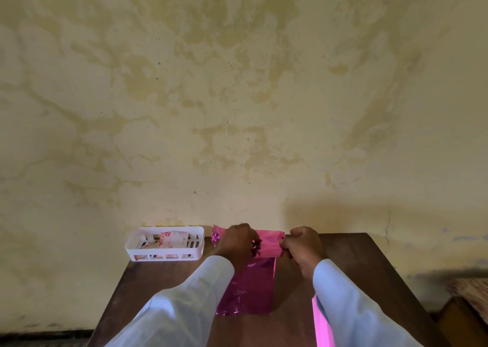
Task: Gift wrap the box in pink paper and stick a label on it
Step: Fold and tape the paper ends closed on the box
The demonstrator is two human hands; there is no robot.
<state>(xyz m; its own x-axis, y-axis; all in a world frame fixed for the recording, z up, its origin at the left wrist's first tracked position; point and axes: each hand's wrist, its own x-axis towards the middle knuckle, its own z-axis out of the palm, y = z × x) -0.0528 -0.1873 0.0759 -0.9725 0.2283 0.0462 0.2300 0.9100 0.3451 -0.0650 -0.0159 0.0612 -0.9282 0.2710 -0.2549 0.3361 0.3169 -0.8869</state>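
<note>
The box [269, 243], hidden inside pink paper [248, 288], lies at the far edge of the counter [375, 272], close to the wall, with its long axis running left to right. It sits between the hands. The left hand [237, 241] grips crumpled paper over its left part. The right hand [303, 247] pinches the paper at its right end. A loose tail of paper runs back toward the person. A white basket [133, 249] holding cards [171, 239] stands just left, clear of the fold.
</note>
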